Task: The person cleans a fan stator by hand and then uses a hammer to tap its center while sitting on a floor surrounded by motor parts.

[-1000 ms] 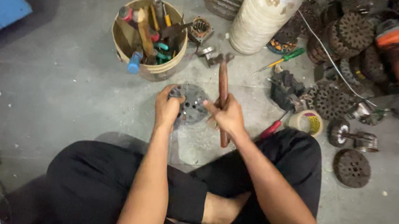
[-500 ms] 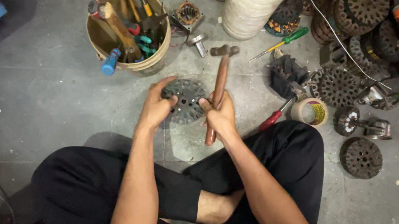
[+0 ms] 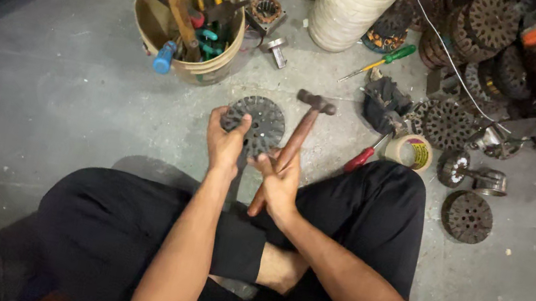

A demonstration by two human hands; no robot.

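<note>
The person is sitting cross-legged on the grey floor (image 3: 38, 107). The left hand (image 3: 226, 144) is gripping the round slotted metal disc (image 3: 257, 121) with closed fingers, holding it on edge just above the floor. The right hand (image 3: 280, 185) is closing its fingers around the wooden handle of the hammer (image 3: 298, 141), whose head is pointing away, beside the disc. A bucket of tools (image 3: 188, 20) is standing near.

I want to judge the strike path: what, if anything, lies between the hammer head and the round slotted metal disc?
Nothing visible. The hammer in the right hand has its head just right of the round slotted disc, which the left hand grips.
</note>
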